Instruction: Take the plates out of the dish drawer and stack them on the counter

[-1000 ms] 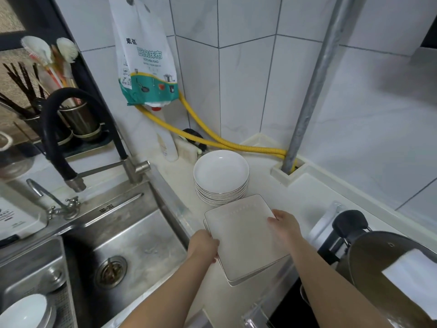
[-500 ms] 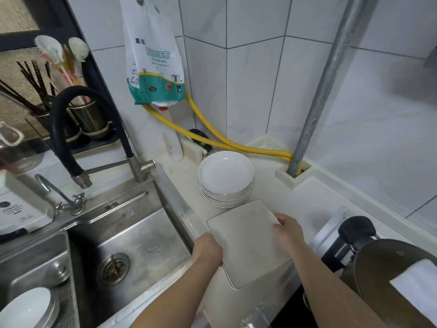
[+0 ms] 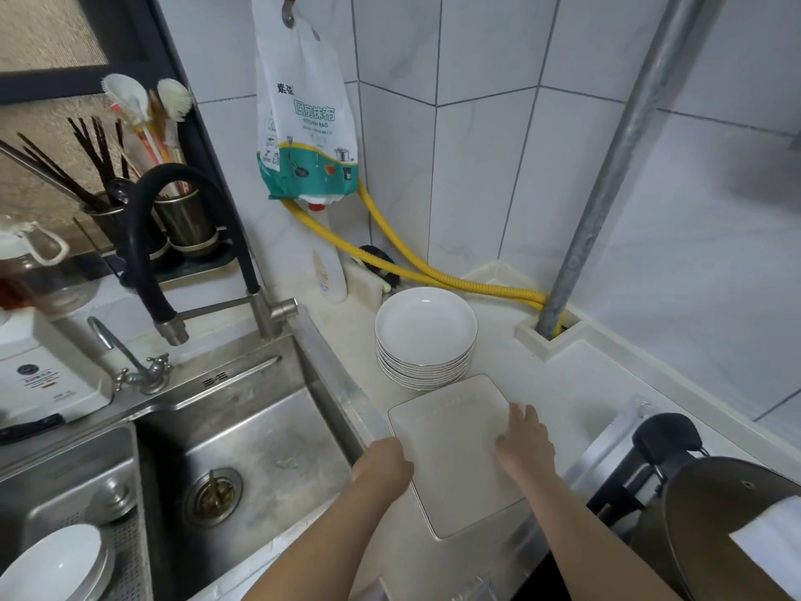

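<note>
Head view shows the square plates [image 3: 455, 453] lying on the counter [image 3: 563, 383] just beside the round stack [image 3: 424, 336], left hand [image 3: 385, 464] curled at their edge, right hand [image 3: 526, 440] spread flat on top; setting-down looks done, so next comes letting go and reaching for the drawer.

Hanging bag [image 3: 305, 123] on the tiled wall, up and left of both hands: two dark Chinese characters at top, then a line of larger teal Chinese characters, with "KITCHEN RAG" in small Latin capitals beneath. Smaller print below that is illegible. White appliance [image 3: 41, 379] far left of the hands: round dark logo and lines of small print, too small to read.
</note>
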Action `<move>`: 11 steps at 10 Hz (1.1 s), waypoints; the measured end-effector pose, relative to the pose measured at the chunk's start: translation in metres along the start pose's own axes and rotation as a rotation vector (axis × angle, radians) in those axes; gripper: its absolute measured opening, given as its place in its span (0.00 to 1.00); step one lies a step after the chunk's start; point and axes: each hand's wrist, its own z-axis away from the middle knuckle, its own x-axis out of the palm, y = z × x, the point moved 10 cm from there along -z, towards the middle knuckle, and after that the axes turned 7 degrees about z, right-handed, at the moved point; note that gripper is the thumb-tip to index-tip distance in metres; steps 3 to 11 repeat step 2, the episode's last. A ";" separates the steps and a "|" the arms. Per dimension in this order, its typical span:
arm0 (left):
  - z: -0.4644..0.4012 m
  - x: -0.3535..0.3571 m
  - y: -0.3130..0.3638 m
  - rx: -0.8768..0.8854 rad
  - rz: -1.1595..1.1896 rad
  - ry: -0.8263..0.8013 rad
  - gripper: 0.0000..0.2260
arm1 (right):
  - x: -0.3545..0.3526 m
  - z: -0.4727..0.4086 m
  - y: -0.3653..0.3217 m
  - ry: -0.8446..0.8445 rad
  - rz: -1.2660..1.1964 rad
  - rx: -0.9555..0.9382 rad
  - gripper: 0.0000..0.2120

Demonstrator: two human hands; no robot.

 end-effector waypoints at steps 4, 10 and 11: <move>0.014 -0.025 0.004 0.178 -0.237 0.017 0.20 | -0.021 0.019 -0.021 0.013 0.147 -0.089 0.25; 0.014 -0.025 0.004 0.178 -0.237 0.017 0.20 | -0.021 0.019 -0.021 0.013 0.147 -0.089 0.25; 0.014 -0.025 0.004 0.178 -0.237 0.017 0.20 | -0.021 0.019 -0.021 0.013 0.147 -0.089 0.25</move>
